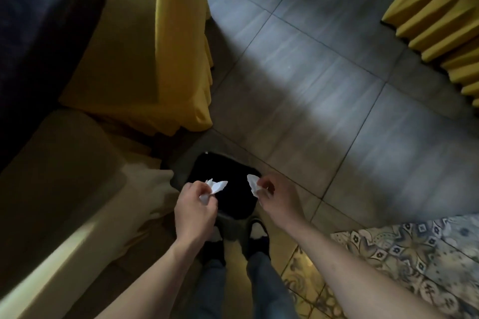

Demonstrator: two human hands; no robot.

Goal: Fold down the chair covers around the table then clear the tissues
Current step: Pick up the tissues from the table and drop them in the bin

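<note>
My left hand (193,208) pinches a crumpled white tissue (215,187) over the left side of a black bin (228,171) that stands on the floor by my feet. My right hand (274,197) pinches a second white tissue (252,184) over the bin's right side. Both tissues hang above the bin's dark opening. A chair in a yellow cover (178,46) stands at the upper left, its cover hanging down to the floor. Another covered chair (51,189) sits at the lower left, close to my left arm.
A dark round table edge (39,21) fills the top left corner. A yellow pleated table skirt (440,21) hangs at the top right. Grey floor tiles (324,85) spread between them, with patterned tiles (401,254) at the lower right. My shoes (259,238) stand just behind the bin.
</note>
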